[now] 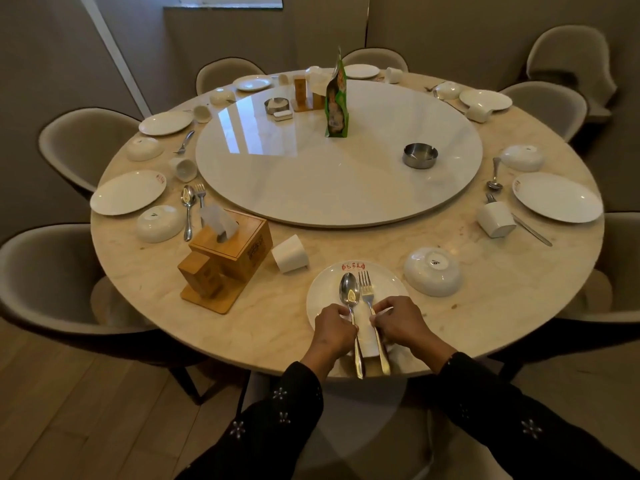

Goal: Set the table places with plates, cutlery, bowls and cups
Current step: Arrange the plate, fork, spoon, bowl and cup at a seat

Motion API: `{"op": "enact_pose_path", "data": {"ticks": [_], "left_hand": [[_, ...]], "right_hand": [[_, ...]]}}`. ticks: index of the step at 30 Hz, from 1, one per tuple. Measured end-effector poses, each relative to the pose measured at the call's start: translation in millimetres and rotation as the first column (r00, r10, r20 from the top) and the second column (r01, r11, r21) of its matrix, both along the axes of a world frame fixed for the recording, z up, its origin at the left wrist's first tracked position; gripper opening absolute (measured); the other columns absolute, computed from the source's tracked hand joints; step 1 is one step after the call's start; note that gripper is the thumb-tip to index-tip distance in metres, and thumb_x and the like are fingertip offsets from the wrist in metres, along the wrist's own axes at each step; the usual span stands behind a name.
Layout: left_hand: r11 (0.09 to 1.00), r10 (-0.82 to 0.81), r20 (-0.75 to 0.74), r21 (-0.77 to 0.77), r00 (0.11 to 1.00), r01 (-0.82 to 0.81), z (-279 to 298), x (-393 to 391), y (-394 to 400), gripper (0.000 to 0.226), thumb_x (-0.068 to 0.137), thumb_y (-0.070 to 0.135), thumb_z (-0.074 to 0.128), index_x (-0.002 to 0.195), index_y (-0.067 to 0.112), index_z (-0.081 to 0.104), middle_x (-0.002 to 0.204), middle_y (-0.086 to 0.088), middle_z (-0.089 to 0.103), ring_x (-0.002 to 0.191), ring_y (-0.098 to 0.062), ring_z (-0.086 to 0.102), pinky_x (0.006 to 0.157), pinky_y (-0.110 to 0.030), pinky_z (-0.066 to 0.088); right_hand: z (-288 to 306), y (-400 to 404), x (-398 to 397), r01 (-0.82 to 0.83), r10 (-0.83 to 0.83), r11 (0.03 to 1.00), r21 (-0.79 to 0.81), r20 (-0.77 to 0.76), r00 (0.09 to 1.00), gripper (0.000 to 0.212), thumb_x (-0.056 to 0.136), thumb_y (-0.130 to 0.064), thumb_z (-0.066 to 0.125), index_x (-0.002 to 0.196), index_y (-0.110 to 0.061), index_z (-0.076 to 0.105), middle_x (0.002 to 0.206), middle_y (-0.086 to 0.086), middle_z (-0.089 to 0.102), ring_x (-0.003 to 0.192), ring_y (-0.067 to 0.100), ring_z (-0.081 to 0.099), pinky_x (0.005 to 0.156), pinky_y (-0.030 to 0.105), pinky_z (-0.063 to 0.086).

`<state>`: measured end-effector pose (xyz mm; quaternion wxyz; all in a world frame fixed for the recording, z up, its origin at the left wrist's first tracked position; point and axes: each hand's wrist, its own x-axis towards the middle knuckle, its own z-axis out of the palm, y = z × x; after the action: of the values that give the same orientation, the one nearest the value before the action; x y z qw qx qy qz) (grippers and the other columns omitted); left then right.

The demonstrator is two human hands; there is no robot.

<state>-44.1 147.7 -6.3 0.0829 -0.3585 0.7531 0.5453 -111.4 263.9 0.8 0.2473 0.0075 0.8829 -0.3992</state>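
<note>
A white plate [329,289] with a red mark lies at the near edge of the round marble table [277,323]. Across it lie a spoon [349,292] and a fork [366,289], bowl and tines pointing away, handles reaching past the table edge. A white napkin [366,332] lies under them. My left hand [334,327] pinches the napkin's left side beside the spoon's handle. My right hand [398,322] pinches its right side by the fork's handle. An upturned white bowl [433,271] sits right of the plate, a tipped white cup [290,253] to its upper left.
A wooden tissue box [228,254] stands left of the cup. The white turntable [339,154] carries a steel ashtray [420,154], a green packet [336,98] and condiment holders. Other places around the rim have plates, bowls, cups and cutlery. Grey chairs ring the table.
</note>
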Motion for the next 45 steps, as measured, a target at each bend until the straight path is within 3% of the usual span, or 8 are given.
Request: {"op": "enact_pose_path", "data": {"ticks": [5,9,16,20,28,31,35,45], "left_hand": [[0.997,-0.053,0.009,-0.052,0.999,0.053,1,2,3,0.044,0.085,0.001,0.062,0.126,0.012,0.050,0.117,-0.015,0.062,0.101,-0.026,0.065,0.070,-0.028,0.057],[0.990,-0.097,0.012,-0.097,0.995,0.097,1,4,5,0.045,0.084,0.002,0.063,0.126,0.010,0.050,0.115,-0.015,0.063,0.099,-0.025,0.065,0.082,-0.034,0.057],[0.981,-0.107,-0.091,-0.174,0.990,0.090,8,15,-8,0.035,0.092,0.012,0.060,0.125,0.010,0.050,0.088,0.002,0.061,0.072,-0.005,0.058,0.054,-0.013,0.041],[0.954,0.003,-0.183,-0.294,0.983,-0.057,12,28,-42,0.037,0.091,0.017,0.062,0.127,0.016,0.050,0.120,-0.004,0.054,0.103,-0.015,0.056,0.086,-0.027,0.051],[0.993,0.106,-0.113,-0.037,0.988,-0.111,-8,41,-57,0.050,0.093,0.019,0.060,0.138,0.019,0.038,0.120,-0.009,0.060,0.105,-0.024,0.062,0.094,-0.040,0.053],[0.990,0.139,-0.181,-0.010,0.974,-0.144,-10,42,-45,0.047,0.095,0.015,0.056,0.138,0.022,0.039,0.125,-0.012,0.059,0.098,-0.025,0.067,0.078,-0.034,0.060],[0.969,0.247,-0.223,0.022,0.943,-0.248,-6,46,-25,0.043,0.097,0.009,0.051,0.137,0.020,0.042,0.119,-0.011,0.057,0.094,-0.025,0.068,0.054,-0.017,0.056],[0.938,0.306,-0.212,-0.099,0.928,-0.331,-3,26,-15,0.044,0.097,0.007,0.051,0.139,0.018,0.046,0.125,-0.015,0.055,0.082,-0.017,0.063,0.047,-0.016,0.052]], "right_hand": [[-4,-3,5,-0.027,0.027,0.999,0.019,-0.035,0.999,0.014,0.082,-0.015,0.073,0.092,-0.019,0.063,0.091,0.007,0.068,0.079,0.019,0.066,0.073,0.035,0.059],[-4,-2,9,-0.035,0.036,0.999,0.016,-0.058,0.998,0.015,0.083,-0.015,0.072,0.097,-0.016,0.066,0.097,0.008,0.068,0.087,0.022,0.066,0.081,0.039,0.058],[9,13,16,-0.018,0.021,1.000,0.017,-0.172,0.985,0.022,0.086,-0.019,0.070,0.105,-0.011,0.064,0.089,0.005,0.065,0.074,0.011,0.059,0.062,0.022,0.047],[7,32,18,0.048,-0.040,0.999,0.023,-0.282,0.959,0.029,0.086,-0.016,0.068,0.113,-0.013,0.059,0.113,0.008,0.060,0.100,0.017,0.057,0.081,0.025,0.043],[2,46,26,0.108,-0.113,0.994,-0.034,-0.181,0.977,0.054,0.092,-0.008,0.060,0.141,-0.011,0.039,0.109,0.013,0.060,0.100,0.020,0.053,0.089,0.029,0.039],[-1,46,17,0.072,-0.080,0.996,-0.053,-0.175,0.981,0.056,0.091,-0.009,0.060,0.142,-0.012,0.038,0.110,0.016,0.063,0.095,0.022,0.058,0.090,0.035,0.048],[-3,50,5,0.053,-0.065,0.992,-0.116,-0.102,0.993,0.055,0.091,-0.005,0.058,0.142,-0.014,0.038,0.112,0.019,0.063,0.077,0.028,0.069,0.063,0.034,0.058],[-7,56,-17,-0.010,0.009,0.980,-0.197,-0.008,1.000,0.053,0.089,0.001,0.057,0.136,-0.017,0.039,0.117,0.017,0.057,0.068,0.020,0.067,0.042,0.019,0.051]]}}
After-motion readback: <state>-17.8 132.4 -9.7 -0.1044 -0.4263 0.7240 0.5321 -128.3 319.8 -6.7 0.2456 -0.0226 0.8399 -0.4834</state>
